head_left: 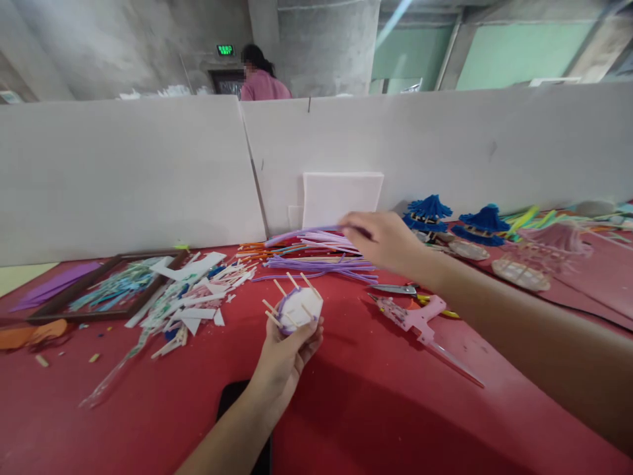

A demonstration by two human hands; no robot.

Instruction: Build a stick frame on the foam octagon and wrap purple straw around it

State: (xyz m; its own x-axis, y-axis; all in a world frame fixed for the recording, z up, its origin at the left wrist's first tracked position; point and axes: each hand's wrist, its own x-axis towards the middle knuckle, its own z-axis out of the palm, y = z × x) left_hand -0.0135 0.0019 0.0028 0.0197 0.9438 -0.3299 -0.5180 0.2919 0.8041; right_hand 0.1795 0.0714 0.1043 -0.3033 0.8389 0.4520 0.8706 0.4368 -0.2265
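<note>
My left hand [291, 349] is closed around a small white many-sided craft base [301, 309], with several short wooden sticks standing up from it and purple trim along its edge. Over the pile at the back, my right hand [378, 239] is pinched and slightly blurred. A purple pipe cleaner [306, 231] runs in a shallow arc to its fingertips. Beneath it lie bundles of purple pipe cleaners [321, 265], with pale pink and orange ones among them. The pink glue gun [418, 318] rests on the red table below my right forearm, beside scissors [394, 288].
White scraps and sticks [192, 300] are heaped at the left, beside a brown frame [133, 305] holding blue-green strips. Blue-roofed models [428, 214] stand at the right. A white partition [148, 171] closes off the back; a person [264, 86] is beyond it. A dark phone-like object [264, 455] lies under my left forearm.
</note>
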